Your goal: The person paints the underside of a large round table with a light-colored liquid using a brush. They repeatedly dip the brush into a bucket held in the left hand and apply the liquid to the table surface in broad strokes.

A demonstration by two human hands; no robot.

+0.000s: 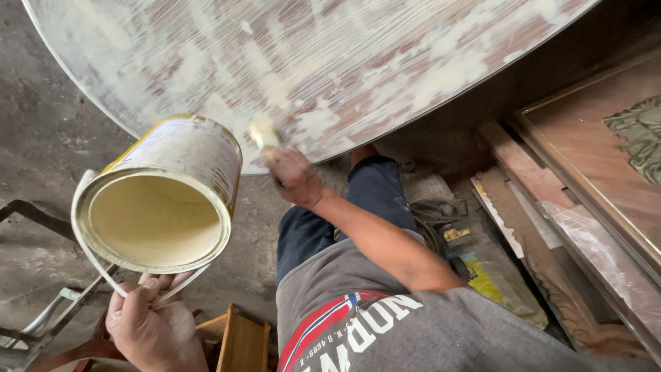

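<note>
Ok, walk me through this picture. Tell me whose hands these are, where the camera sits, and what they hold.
There is one picture, taken by a camera worn on a person's head and looking down, so both hands are that person's own. The left hand grips the thin wire handle of an open tin can that is tilted toward the camera; its inside is coated pale cream. The right hand holds a small tool smeared with the same cream paste against the edge of a large round tabletop, which is streaked with pale filler. Carved wooden pieces lie on the floor to the right.
</note>
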